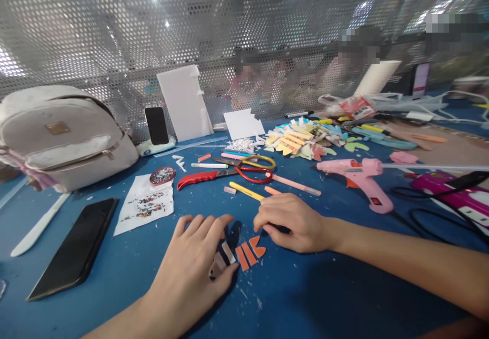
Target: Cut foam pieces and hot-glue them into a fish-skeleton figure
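Note:
My left hand [194,260] rests on the blue table with its thumb and fingers apart. Between them lie a brownish piece [217,266] and a pale grey strip [228,253], partly covered by the hand. Just right of the thumb are two orange strips [245,256] side by side and small curved orange pieces [259,248]. My right hand [292,222] is beyond and to the right of these, its fingers curled together close to the tabletop. Whatever its fingertips hold, if anything, is hidden.
Ahead lie scissors [248,168], a red-handled cutter [196,178] and a yellow marker [246,191]. To the right are a pink glue gun [359,173] and its cable; to the left, a black phone [76,247], beads on paper [147,206] and a backpack [69,135]. Cut foam scraps [301,137] pile up behind.

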The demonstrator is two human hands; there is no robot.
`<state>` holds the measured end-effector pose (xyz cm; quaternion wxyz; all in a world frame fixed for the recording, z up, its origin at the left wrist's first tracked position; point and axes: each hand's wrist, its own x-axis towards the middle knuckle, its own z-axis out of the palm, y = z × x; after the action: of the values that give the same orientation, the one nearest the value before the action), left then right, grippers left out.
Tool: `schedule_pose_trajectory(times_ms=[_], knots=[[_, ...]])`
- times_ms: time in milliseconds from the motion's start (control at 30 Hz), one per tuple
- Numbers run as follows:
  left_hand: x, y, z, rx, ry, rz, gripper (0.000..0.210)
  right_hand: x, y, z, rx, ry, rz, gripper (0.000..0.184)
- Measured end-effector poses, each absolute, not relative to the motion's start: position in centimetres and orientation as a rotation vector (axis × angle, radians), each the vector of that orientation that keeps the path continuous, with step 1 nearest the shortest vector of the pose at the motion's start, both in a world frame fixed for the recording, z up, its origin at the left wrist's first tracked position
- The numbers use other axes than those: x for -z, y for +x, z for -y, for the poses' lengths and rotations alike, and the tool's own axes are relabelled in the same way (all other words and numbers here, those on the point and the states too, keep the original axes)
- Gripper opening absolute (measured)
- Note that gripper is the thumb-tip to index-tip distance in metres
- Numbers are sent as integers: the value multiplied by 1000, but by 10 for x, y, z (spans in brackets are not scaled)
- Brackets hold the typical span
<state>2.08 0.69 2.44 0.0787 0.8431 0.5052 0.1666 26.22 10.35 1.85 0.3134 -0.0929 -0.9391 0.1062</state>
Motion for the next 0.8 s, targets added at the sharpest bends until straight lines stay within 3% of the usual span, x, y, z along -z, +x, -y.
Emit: schedule_pose_trajectory(times_ms=[433, 467, 633, 800], knots=[[-9, 1, 14, -670, 2547, -1570, 76, -19, 258, -91, -358, -334, 2421, 15], [-7, -1, 15, -691, 2533, -1581, 76, -20, 253, -85, -410, -371, 2428, 17], [-4, -6, 16, -780, 2506, -1477, 63, -21, 226, -63, -689, -521, 2542, 64], [-5, -16, 14, -902, 2396, -1396, 44, -16, 210, -59, -621, -536, 2576, 61]])
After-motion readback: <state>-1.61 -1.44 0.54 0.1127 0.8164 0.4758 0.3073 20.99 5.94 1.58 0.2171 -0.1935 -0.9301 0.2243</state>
